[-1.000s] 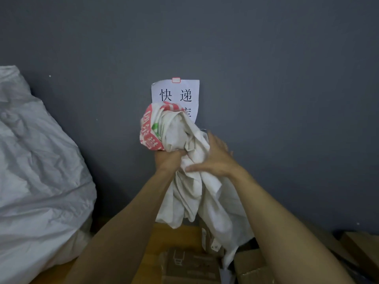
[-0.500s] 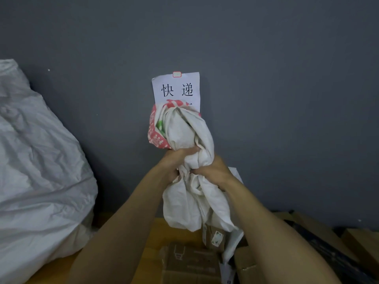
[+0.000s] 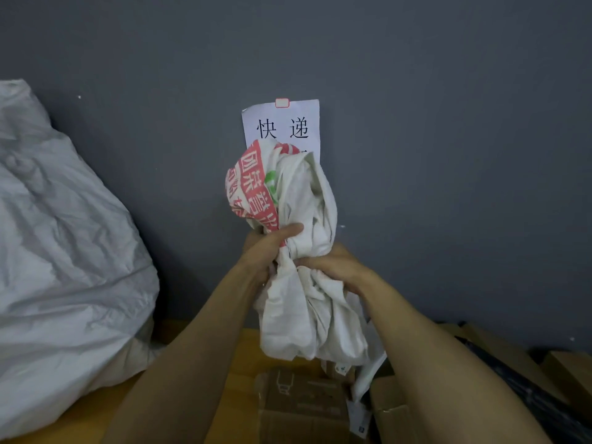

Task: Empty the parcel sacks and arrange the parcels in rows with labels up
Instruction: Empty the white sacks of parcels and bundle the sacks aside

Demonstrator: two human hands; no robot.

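Change since 1 s ago: the right grip [image 3: 336, 267], then lying with spread fingers over the cloth, has closed round it. The bundle is now more tightly gathered.

Left grip [image 3: 269, 248]: fingers wrapped round the neck of the empty sack [image 3: 298, 315], with the thumb laid across the front, just under the red-printed part. It holds the sack firmly.

Right grip: curled round the same neck, immediately below and to the right of the left, the two touching or very nearly so. Both are clamped on cloth.

Empty sack: white woven fabric, crumpled into an upright wad. The upper lobe stands above the hands and carries red lettering and a green patch. The lower part hangs slack between the forearms. It is held up in front of the grey wall [image 3: 448, 123] and covers the bottom of a paper sign [image 3: 282, 123] taped there.

Full sack [image 3: 64, 235]: white and bulging at far left, against the wall and well apart from the hands.

Below the hanging cloth: a brown cardboard parcel [image 3: 301, 402], with more boxes [image 3: 390, 411] and a dark wrapped item [image 3: 512, 389] to the right. Label orientation cannot be read. They rest on an orange-brown surface [image 3: 240, 354], possibly a counter.
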